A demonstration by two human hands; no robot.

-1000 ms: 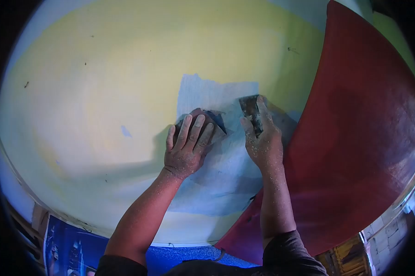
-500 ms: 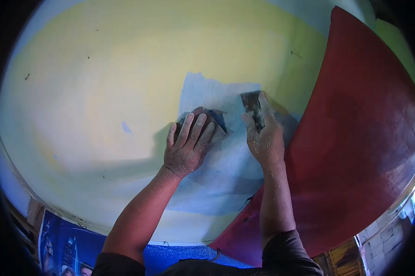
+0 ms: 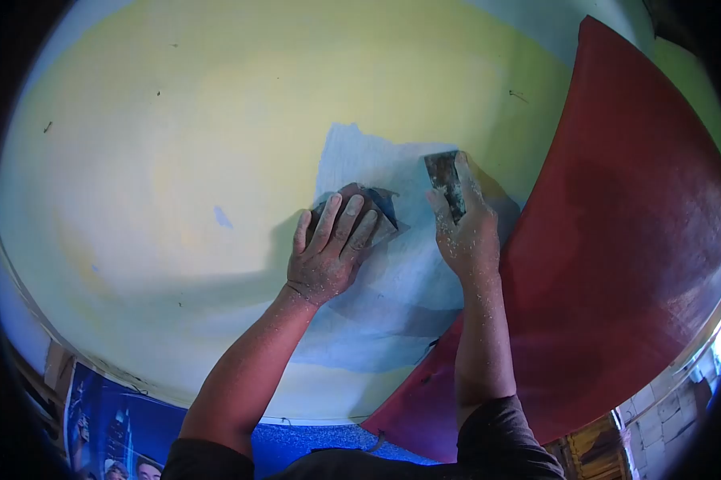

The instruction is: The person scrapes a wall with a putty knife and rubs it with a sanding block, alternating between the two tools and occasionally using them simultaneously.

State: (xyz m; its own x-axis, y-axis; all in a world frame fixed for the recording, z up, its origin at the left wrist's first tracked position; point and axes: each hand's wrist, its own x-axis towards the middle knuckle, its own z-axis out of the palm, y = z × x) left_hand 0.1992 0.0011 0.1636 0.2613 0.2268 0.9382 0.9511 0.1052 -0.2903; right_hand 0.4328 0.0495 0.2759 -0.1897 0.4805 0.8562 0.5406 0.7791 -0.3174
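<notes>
My left hand [image 3: 328, 248] lies over a folded, dark brown sheet of sandpaper [image 3: 386, 210], pressing it against the pale yellow wall [image 3: 176, 176]. Its fingers are dusty, and a dark blue corner of the sheet sticks out on the right. A scraper [image 3: 447, 180] with a dark, stained blade is gripped in my right hand [image 3: 468, 232]; one finger runs along the blade's right edge. White specks cover this hand and forearm. Both hands are at a bluish-white patch [image 3: 360, 152] on the yellow surface. The scraper's handle is hidden in my palm.
A large dark red sheet [image 3: 608, 256] hangs close to my right forearm. Below the wall's lower edge are a blue printed poster [image 3: 124, 428] at left and wooden pieces [image 3: 596, 452] at right. Small nails [image 3: 48, 126] stick out of the wall.
My right hand and the scraper have shifted slightly up and to the right. The left hand stays on the sandpaper in nearly the same place. The view has moved a little.
</notes>
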